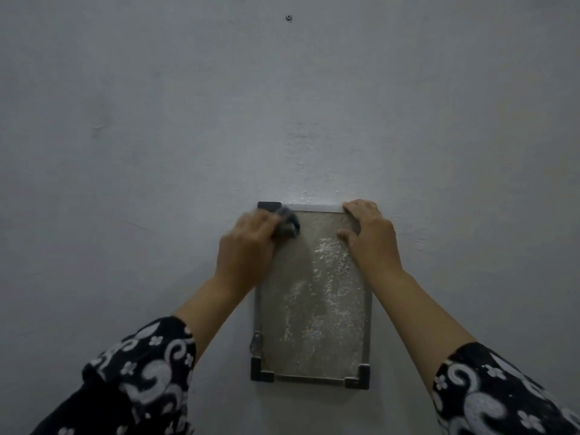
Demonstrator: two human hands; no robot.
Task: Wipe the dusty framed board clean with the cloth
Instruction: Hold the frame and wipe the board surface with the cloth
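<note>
A framed board (314, 324) with a thin metal frame and black corner pieces hangs upright against a pale wall. White dust covers its grey surface in streaks down the middle. My left hand (248, 246) is shut on a dark grey cloth (287, 223), pressing it onto the board's upper left corner. My right hand (370, 233) rests flat with spread fingers over the upper right corner and top edge, holding the board against the wall.
The pale grey wall (157, 136) fills the view around the board. A small dark screw or nail (287, 18) sits high on the wall above. Both forearms come up from below in black sleeves with white patterns.
</note>
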